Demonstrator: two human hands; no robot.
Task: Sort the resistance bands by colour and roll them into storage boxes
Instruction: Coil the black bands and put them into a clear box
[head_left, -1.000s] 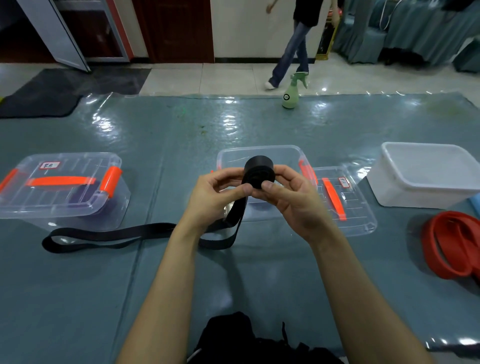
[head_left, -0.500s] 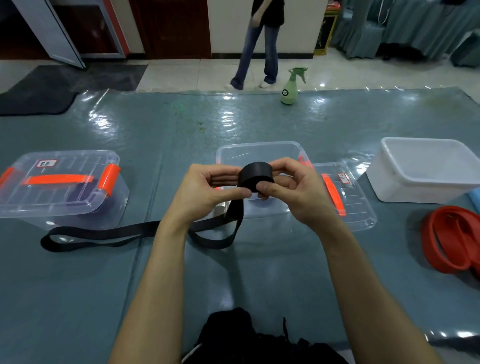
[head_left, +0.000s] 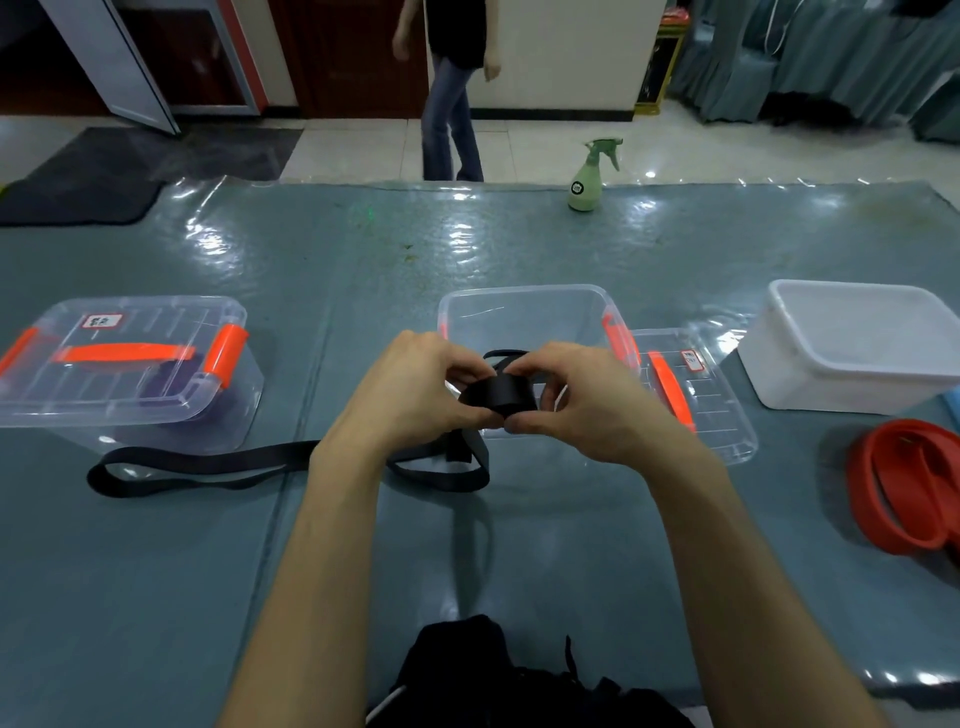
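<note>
Your left hand (head_left: 410, 395) and right hand (head_left: 587, 400) pinch the matte black band (head_left: 496, 397), coiled tight, before the open clear box (head_left: 519, 288). Its flat tail loops left of that box.

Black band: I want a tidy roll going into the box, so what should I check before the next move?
1. Grip: left hand and right hand both pinch the black roll: ok.
2. Band fully rolled: a long tail lies unrolled on the table: not ok.
3. Tail free to feed: it twists below the wrists: cannot tell.
4. Open clear box ready behind the hands, lid set beside it: ok.
5. Roll tightness: fingers cover its edges: cannot tell.
</note>
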